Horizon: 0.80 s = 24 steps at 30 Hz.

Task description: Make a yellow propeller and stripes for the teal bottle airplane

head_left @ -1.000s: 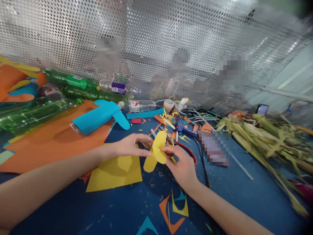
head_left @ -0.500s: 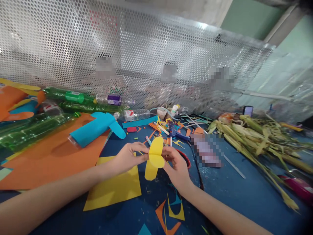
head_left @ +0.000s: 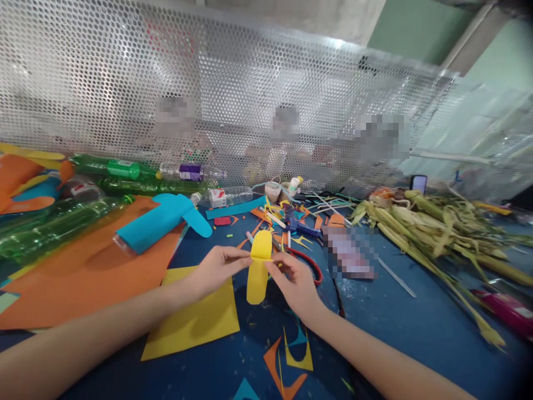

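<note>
Between my two hands is a yellow paper cutout [head_left: 257, 283] with rounded ends, creased across its middle. My left hand [head_left: 216, 270] pinches its left edge at the crease between thumb and fingers. My right hand [head_left: 298, 283] pinches the crease from the right side. Below my left hand a yellow paper sheet [head_left: 195, 319] lies on the blue table. Behind my right hand are red-handled scissors [head_left: 318, 271], partly hidden by the hand. A bottle wrapped in blue paper with rounded flaps [head_left: 152, 225] lies to the left on an orange sheet [head_left: 83, 278].
Green plastic bottles [head_left: 62, 228] lie at the left. A blue glue gun [head_left: 302, 226] sits among paper scraps. Dried corn husks [head_left: 416, 228] are piled at the right, near a pink bottle [head_left: 503, 311]. Orange scraps [head_left: 272, 358] lie in front. A perforated metal screen [head_left: 233, 83] stands behind.
The yellow cutout's folded flap, which stuck out toward me, now lies up against the rest, and the piece looks flatter. Both hands keep their pinch. The view has shifted slightly.
</note>
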Available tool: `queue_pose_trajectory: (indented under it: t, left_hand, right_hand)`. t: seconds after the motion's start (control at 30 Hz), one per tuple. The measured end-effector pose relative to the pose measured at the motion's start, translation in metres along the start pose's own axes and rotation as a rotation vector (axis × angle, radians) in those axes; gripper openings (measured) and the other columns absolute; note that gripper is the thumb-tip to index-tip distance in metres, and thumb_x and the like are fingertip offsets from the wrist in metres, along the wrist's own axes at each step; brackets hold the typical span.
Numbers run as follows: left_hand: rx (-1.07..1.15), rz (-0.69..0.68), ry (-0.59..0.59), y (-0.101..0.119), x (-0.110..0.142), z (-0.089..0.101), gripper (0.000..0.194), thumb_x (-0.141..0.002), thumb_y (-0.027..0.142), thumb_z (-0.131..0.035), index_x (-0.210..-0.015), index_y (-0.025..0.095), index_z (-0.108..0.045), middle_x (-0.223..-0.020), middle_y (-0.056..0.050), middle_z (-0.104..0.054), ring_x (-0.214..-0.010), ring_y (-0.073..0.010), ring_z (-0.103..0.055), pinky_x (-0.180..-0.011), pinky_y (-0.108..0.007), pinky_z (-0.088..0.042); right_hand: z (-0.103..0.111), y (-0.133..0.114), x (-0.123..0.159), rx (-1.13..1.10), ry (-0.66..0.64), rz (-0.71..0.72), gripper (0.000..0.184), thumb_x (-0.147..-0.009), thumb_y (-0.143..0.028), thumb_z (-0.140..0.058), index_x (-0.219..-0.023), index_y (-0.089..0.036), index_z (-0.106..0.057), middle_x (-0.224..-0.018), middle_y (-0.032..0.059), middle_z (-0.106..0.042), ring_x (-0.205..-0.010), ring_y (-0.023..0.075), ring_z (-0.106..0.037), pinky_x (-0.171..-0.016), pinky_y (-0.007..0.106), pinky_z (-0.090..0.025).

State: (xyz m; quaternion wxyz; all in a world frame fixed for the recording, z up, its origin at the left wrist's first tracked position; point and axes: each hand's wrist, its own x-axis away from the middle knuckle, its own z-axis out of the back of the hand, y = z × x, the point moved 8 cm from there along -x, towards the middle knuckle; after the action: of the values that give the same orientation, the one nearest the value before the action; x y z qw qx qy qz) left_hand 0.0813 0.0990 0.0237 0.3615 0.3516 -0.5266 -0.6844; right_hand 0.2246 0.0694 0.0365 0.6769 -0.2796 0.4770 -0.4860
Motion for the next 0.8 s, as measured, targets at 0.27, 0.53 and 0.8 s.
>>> queue_pose_trajectory:
  t: [0.27,0.53,0.8]
  left_hand:
    - [0.034,0.045,0.016,-0.001,-0.002,0.002,0.020,-0.078,0.030,-0.059,-0.093,0.019,-0.058,-0.089,-0.003,-0.068,-0.084,-0.0182,-0.062,-0.077,-0.032,-0.045]
    - [0.116,-0.095,-0.010,0.013,0.001,-0.005,0.022,-0.079,0.020,-0.057,-0.094,0.023,-0.041,-0.076,0.004,-0.059,-0.077,-0.0115,-0.059,-0.071,-0.026,-0.044]
    - [0.024,-0.131,0.021,0.011,0.000,-0.001,0.007,-0.078,0.021,-0.057,-0.085,0.018,-0.055,-0.081,0.001,-0.055,-0.076,-0.0112,-0.054,-0.073,-0.026,-0.044]
  right_hand:
    - [-0.001,0.005,-0.001,-0.042,0.001,-0.103,0.022,-0.080,-0.035,-0.054,-0.077,-0.018,-0.065,-0.066,0.0026,-0.063,-0.055,0.0151,-0.056,-0.050,0.025,-0.046]
    - [-0.004,0.008,-0.001,-0.083,-0.017,-0.117,0.018,-0.080,-0.034,-0.052,-0.078,-0.018,-0.060,-0.070,0.0031,-0.062,-0.060,0.0155,-0.057,-0.053,0.026,-0.046]
    - [-0.002,-0.005,0.002,-0.121,0.008,0.054,0.016,-0.080,-0.022,-0.054,-0.095,-0.022,-0.047,-0.081,0.0008,-0.057,-0.068,0.0137,-0.056,-0.059,0.025,-0.046]
